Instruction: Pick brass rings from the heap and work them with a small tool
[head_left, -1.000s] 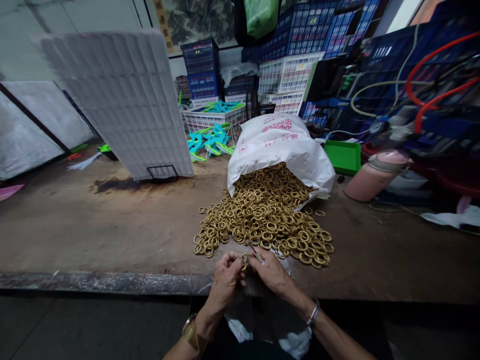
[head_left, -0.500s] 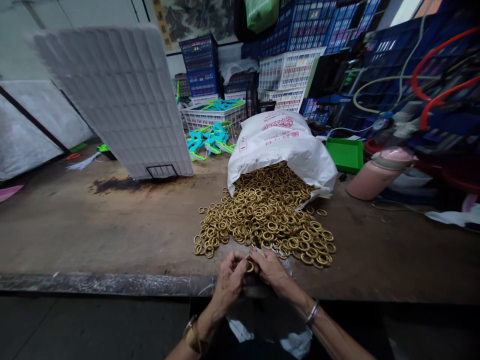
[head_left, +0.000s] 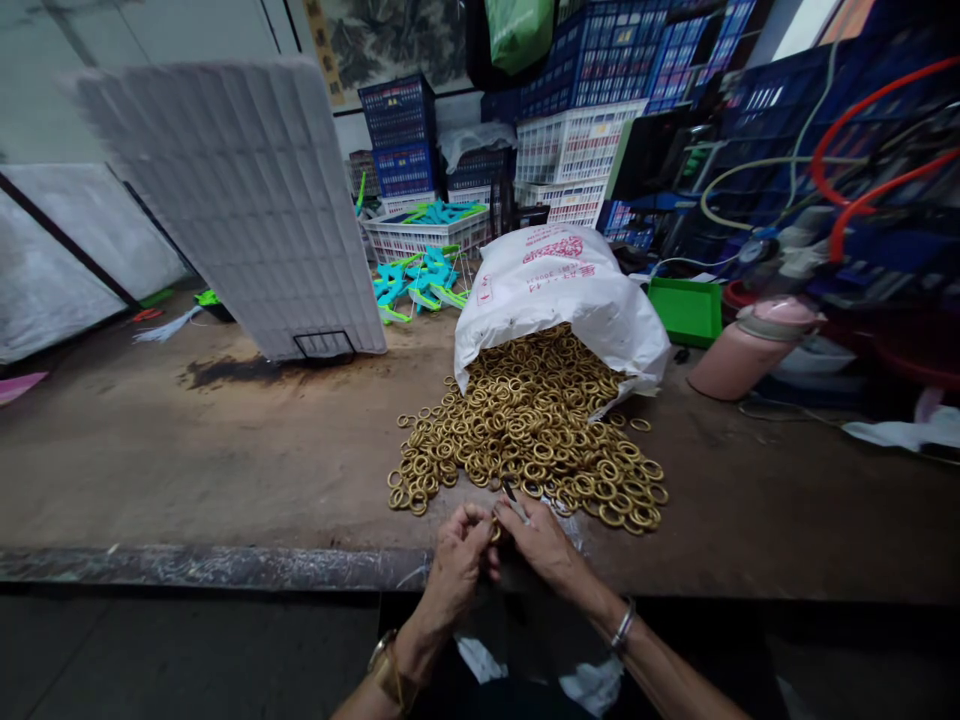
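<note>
Near the table's front edge, my left hand (head_left: 460, 560) pinches a gold-coloured ring (head_left: 495, 533) between thumb and fingers. My right hand (head_left: 541, 540) is close beside it, closed around a slim tool with a pale body and a dark, narrow tip (head_left: 511, 492); it looks like a small knife, but most of it is covered by the fingers. The right thumb meets the ring's side. Just beyond both hands lies a heap of gold rings (head_left: 525, 440), which spills from the mouth of a white sack (head_left: 547, 285) with red print.
A pale ribbed panel (head_left: 232, 200) stands at left on the wooden table (head_left: 225, 470). Turquoise and green plastic pieces (head_left: 424, 278) lie behind the sack, before stacked crates (head_left: 577, 140). At right are a green tray (head_left: 684, 311), a pink bottle (head_left: 754, 345) and an orange hose (head_left: 870, 205).
The ring has turned from facing me to more edge-on between the fingers. My left fingers have shifted and spread a little below it. The tool stays in my right hand.
</note>
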